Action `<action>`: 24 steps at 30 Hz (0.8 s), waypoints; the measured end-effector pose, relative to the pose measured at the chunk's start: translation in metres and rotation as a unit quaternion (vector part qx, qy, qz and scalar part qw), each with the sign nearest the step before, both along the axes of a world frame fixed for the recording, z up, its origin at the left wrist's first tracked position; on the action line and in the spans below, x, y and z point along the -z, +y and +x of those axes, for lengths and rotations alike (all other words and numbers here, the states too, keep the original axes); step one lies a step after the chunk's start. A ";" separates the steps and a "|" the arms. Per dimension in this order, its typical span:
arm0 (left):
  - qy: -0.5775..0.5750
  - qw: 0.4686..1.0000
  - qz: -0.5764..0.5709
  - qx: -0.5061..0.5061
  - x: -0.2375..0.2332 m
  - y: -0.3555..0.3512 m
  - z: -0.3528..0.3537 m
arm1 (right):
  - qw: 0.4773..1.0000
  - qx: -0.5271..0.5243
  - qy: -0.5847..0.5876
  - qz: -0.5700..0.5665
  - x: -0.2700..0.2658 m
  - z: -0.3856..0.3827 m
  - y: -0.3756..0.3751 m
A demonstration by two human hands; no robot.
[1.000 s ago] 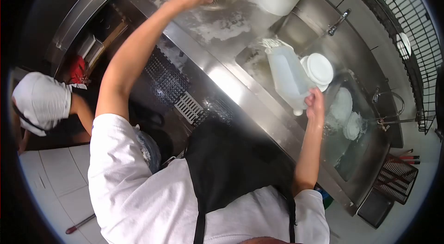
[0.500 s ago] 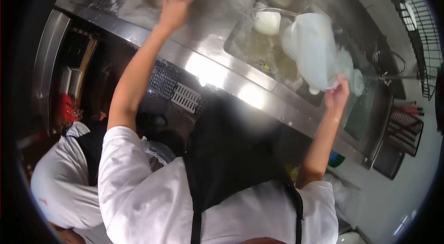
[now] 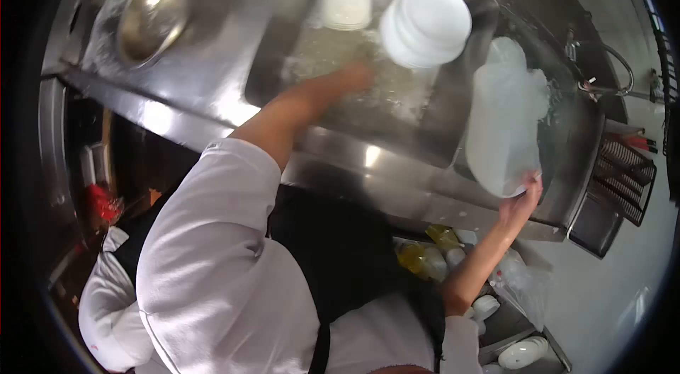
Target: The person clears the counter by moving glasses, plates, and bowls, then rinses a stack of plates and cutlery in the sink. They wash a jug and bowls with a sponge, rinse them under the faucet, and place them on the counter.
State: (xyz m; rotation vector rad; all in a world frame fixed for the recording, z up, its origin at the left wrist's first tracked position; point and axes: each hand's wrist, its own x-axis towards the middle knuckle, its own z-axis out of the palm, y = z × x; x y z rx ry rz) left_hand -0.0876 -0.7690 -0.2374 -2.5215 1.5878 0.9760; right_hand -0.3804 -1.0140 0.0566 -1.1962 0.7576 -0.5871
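Stainless sink counter (image 3: pixel 205 83): right hand (image 3: pixel 523 198) grips translucent white plastic jug (image 3: pixel 504 119) at near end, long axis pointing away; left hand (image 3: pixel 352 78) blurred, grip unclear.

stainless steel counter (image 3: pixel 212 101) wet, glaring | pale floor (image 3: pixel 609 289) | dark wire rack (image 3: pixel 623 176) at right

commercial kitchen dishwashing area: steel sink (image 3: pixel 432 151), stacked plates (image 3: pixel 425 23), apron (image 3: pixel 340 246).

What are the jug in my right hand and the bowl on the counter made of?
The jug in the right hand looks like cloudy, half-clear plastic, dull in finish. The bowl on the counter seems to be shiny steel, judging by its bright glints.
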 end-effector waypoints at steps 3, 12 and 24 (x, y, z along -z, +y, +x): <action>-0.009 0.988 -0.094 0.125 0.024 -0.009 -0.019 | 1.000 0.008 0.021 0.001 0.008 -0.016 -0.020; 0.101 0.975 0.177 -0.084 0.011 -0.015 -0.030 | 0.980 -0.109 0.113 -0.123 -0.004 -0.003 -0.041; 0.316 0.887 -0.255 -0.220 -0.045 -0.009 0.000 | 0.946 -0.148 0.193 -0.214 -0.009 0.040 0.020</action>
